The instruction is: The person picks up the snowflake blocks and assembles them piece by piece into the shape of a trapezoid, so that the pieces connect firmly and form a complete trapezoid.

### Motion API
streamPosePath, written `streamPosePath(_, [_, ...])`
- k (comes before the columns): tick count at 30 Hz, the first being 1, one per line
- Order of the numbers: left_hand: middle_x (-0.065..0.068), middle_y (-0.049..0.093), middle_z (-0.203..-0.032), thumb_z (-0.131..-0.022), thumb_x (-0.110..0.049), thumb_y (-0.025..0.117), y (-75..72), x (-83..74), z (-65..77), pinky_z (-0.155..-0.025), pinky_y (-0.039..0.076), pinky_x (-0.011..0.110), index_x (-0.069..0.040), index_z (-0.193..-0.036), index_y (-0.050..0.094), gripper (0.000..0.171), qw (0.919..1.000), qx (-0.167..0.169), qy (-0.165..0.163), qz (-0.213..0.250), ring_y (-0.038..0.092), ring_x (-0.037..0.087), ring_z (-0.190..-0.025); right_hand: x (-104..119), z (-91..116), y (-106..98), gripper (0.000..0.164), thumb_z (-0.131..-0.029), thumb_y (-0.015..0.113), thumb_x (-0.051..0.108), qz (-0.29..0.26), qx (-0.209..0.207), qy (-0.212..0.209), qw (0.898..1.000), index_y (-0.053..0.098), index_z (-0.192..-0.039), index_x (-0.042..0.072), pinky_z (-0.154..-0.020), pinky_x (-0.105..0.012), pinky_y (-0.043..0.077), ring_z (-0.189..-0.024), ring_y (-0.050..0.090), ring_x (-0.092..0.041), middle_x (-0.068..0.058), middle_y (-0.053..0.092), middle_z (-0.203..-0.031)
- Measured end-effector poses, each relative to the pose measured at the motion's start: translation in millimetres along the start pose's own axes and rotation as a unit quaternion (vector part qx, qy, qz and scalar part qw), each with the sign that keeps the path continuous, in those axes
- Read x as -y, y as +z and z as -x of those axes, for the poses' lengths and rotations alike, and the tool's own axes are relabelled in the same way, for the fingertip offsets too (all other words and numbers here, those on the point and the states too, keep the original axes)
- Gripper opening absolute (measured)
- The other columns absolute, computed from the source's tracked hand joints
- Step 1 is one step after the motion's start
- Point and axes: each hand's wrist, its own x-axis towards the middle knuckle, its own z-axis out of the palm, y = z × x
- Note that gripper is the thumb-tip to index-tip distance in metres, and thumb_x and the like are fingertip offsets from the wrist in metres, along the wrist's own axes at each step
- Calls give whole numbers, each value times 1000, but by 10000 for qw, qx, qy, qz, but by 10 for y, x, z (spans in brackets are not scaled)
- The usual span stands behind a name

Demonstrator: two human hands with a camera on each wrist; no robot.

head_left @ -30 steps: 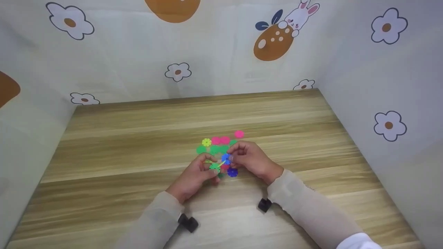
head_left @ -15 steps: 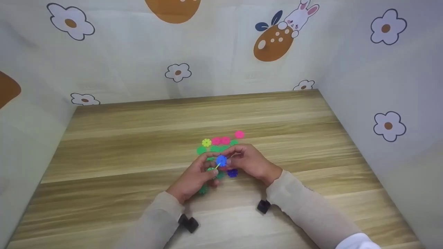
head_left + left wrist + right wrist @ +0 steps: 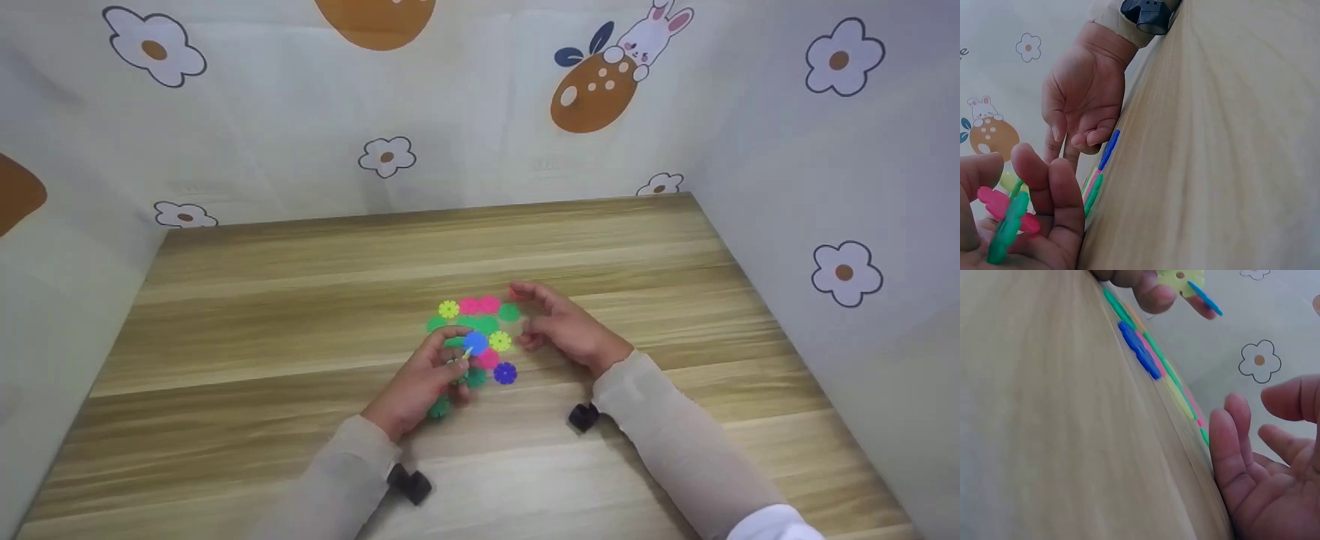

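Observation:
My left hand (image 3: 420, 379) pinches a small cluster of joined plastic snowflake discs above the table. A blue disc (image 3: 475, 343) tops it; in the left wrist view a green disc (image 3: 1008, 228) and a pink disc (image 3: 994, 202) cross each other, and a yellow disc (image 3: 1172, 278) appears in the right wrist view. My right hand (image 3: 574, 330) is off to the right with fingers spread, nothing visible between them. Its index fingertip covers most of a pink disc at the far right of the loose discs, so contact there cannot be told.
Loose discs lie flat around the hands: a yellow disc (image 3: 500, 341), a dark blue disc (image 3: 505, 373), a green disc (image 3: 509, 312), another yellow disc (image 3: 448, 309) and several pink and green ones. A patterned cloth (image 3: 285, 112) stands behind the wooden table (image 3: 247, 300).
The blue disc was fitted against the yellow one in the left hand. My right hand has let go of it and moved right and away, to the far pink disc, uncovering a yellow disc.

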Motion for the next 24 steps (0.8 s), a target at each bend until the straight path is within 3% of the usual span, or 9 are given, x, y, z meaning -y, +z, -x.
streamPosePath(4, [9,60,-110,-108,-14,58,-6,2,1,-73,57,32,-20,-148,47,43,10000,-41,-72,13,64,17,-78,8,8,-23,71,-94,59,2,227,67,132,9996,40,-161,13,-77,-32,61,-82,66,-18,-6,43,-163])
streamPosePath(10, [9,60,-110,-108,-14,58,-11,13,-9,-73,57,31,-17,-148,47,42,10000,-4,1,87,62,17,-76,11,16,-3,59,-95,58,2,224,-352,229,9989,51,-153,9,-68,-29,60,-72,63,-16,-11,51,-155])
streamPosePath(14, [9,61,-112,-108,-14,57,-9,15,-8,-73,56,31,-17,-148,47,41,9999,15,30,129,62,17,-75,-7,5,-8,42,-99,57,3,211,-741,210,9968,60,-141,2,-62,-27,59,-66,61,-14,-15,65,-138])
streamPosePath(17, [9,62,-112,-108,-14,56,-12,13,-6,-73,56,30,-16,-148,47,41,9999,12,12,135,62,16,-75,-21,-1,-15,35,-100,58,3,108,-905,250,9955,64,-134,-1,-60,-27,59,-66,58,-13,-12,70,-116])
streamPosePath(19, [9,62,-111,-108,-15,57,-14,8,-4,-73,57,30,-16,-148,47,41,9999,7,-7,119,63,16,-76,-25,-1,-13,35,-99,59,2,115,-953,276,9950,64,-133,-1,-58,-27,58,-64,56,-13,-9,68,-105])
streamPosePath(24, [12,63,-116,-108,-16,58,-20,-8,2,-74,57,30,-17,-148,47,41,10000,1,-64,64,63,16,-77,4,34,4,46,-95,63,1,636,-910,523,9924,64,-140,4,-53,-26,52,-58,52,-12,-7,64,-97])
